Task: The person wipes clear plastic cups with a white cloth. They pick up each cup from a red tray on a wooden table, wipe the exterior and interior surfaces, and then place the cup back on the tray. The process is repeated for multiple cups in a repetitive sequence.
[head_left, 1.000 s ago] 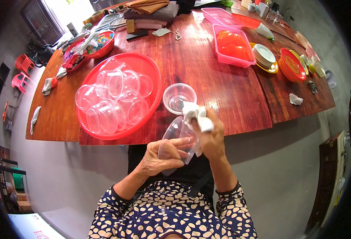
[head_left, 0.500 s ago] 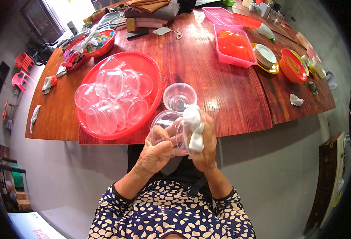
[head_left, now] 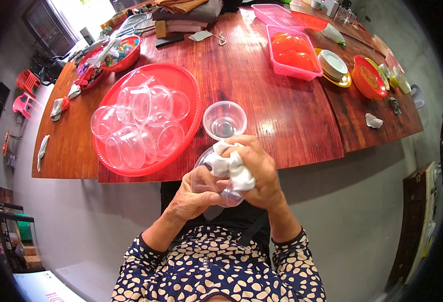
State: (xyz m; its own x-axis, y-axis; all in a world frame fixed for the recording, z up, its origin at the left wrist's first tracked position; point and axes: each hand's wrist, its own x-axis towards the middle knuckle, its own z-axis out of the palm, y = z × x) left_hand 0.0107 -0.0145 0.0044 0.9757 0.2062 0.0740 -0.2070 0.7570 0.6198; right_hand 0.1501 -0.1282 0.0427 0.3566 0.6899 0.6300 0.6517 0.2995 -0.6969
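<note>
At the table's front edge my left hand (head_left: pixel 195 195) grips a clear plastic cup (head_left: pixel 202 163), its thumb along the near side. My right hand (head_left: pixel 259 168) is closed on a bunched white cloth (head_left: pixel 239 171), which presses against the cup; part of the cup is hidden behind cloth and fingers. Another clear plastic container (head_left: pixel 225 121) stands upright on the table just beyond my hands. To the left, a red round tray (head_left: pixel 193 90) bears several clear plastic cups (head_left: pixel 126 143), some tipped on their sides.
On the wooden table (head_left: pixel 292 131), a pink basket (head_left: pixel 294 74) holds orange-red pieces. White plates (head_left: pixel 333 65) are stacked to its right, beside an orange-red basin (head_left: pixel 370 80). Folded cloths (head_left: pixel 186 15) lie at the back. A red bowl (head_left: pixel 131 60) of small things stands far left.
My right hand has brought the white cloth leftward onto the cup, covering more of it. My left hand keeps its hold on the cup. The view has shifted slightly.
</note>
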